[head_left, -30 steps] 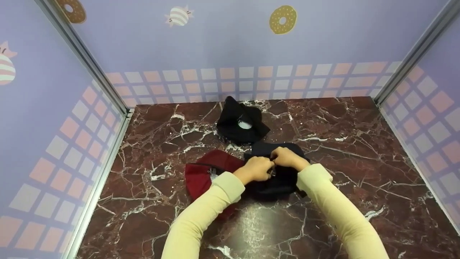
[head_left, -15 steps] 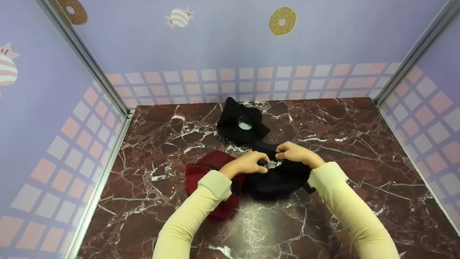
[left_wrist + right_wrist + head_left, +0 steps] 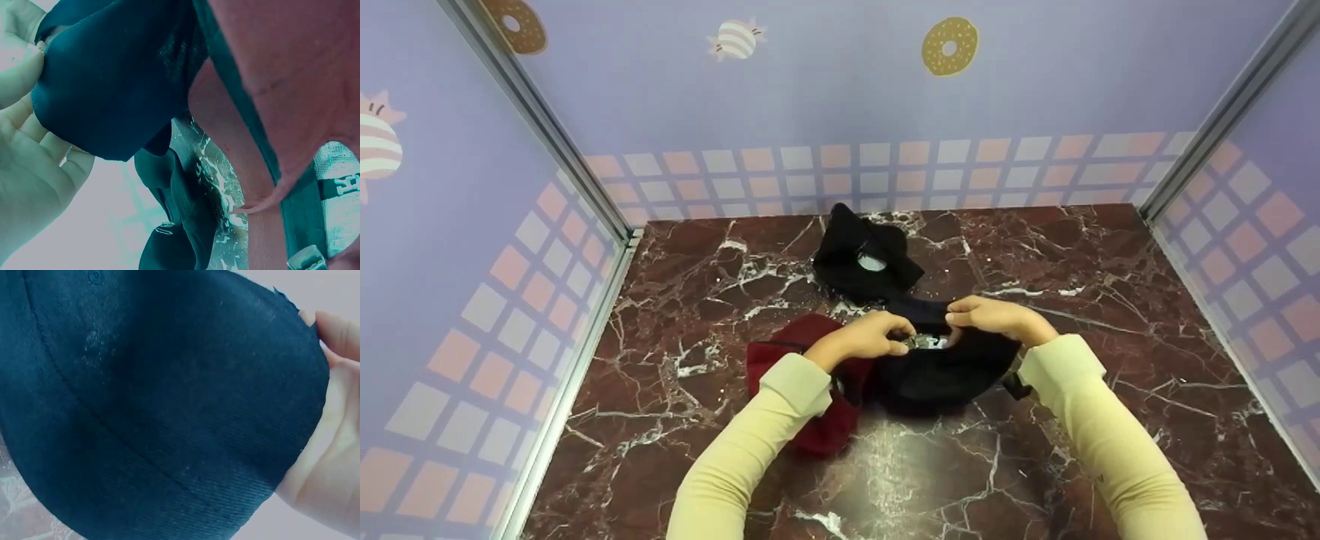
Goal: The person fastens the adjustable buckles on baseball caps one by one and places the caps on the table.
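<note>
A dark navy cap (image 3: 937,379) lies on the marbled surface between both hands, its opening facing up and a whitish patch visible inside. My left hand (image 3: 870,335) pinches the rim on its left; in the left wrist view thumb and fingers hold the fabric edge. On the right side, my right hand (image 3: 994,315) grips the rim between thumb and fingers. The right wrist view is mostly filled by the cap's seamed crown (image 3: 180,410). Beside it on the left sits a red cap (image 3: 829,427), partly under the left forearm, with a metal strap buckle (image 3: 306,260) showing.
Behind the held cap, a black cap (image 3: 847,244) with a white oval patch lies near the back wall. Patterned lilac panels (image 3: 840,90) enclose the brown marbled surface (image 3: 1110,315) at the back and on both sides.
The hands have moved apart, left hand leftward and right hand rightward, spreading the navy cap's opening so its pale inside shows. The red and black caps stay in place.
</note>
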A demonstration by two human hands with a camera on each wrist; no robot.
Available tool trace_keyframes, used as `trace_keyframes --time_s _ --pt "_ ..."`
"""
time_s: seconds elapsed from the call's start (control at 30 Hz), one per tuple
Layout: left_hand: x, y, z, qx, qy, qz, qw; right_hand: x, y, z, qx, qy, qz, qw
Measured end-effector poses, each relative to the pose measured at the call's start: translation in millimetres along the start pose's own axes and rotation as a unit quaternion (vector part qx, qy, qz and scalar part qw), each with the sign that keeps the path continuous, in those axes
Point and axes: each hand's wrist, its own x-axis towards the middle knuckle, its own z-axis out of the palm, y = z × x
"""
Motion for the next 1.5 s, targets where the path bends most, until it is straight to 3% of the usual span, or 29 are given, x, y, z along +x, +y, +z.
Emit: trace_keyframes --time_s 0.33,0.53,0.73,0.93,1.07,1.2,1.3,1.5 --pt "-3.6 -7.0 -4.8 -0.030 -0.013 0.012 0.9994 -3.1 7.2 -6.5 0.126 -0.074 -0.027 0.9889" --pt "-4.3 -8.4 -6.0 -0.042 -0.015 0.009 0.9990 -2.5 13.1 -8.9 0.136 -0.089 -0.036 0.9861" --pt "-5.5 -9.5 -6.5 -0.068 -0.014 0.009 0.9975 -1.6 19.9 -10.0 0.147 -0.137 -0.062 0.9777" --pt "-5.4 -9.6 -4.6 -0.130 -0.016 0.001 0.9913 0.4 26.9 -7.2 0.157 -0.172 -0.108 0.9666" --pt "-5.9 -8.6 -1.7 -0.175 -0.023 -0.004 0.9843 2.1 26.6 -3.8 0.177 -0.193 -0.105 0.9593" --pt "-5.4 -6.2 0.2 -0.187 -0.019 0.005 0.9821 3.9 20.9 -0.3 0.186 -0.218 -0.092 0.9536" --pt "-4.1 -3.1 0.6 -0.184 -0.015 0.008 0.9827 6.3 14.2 2.6 0.175 -0.227 -0.071 0.9553" --pt "0.5 3.8 1.9 -0.153 -0.010 0.010 0.9882 11.7 2.1 11.6 0.121 -0.205 -0.045 0.9701"
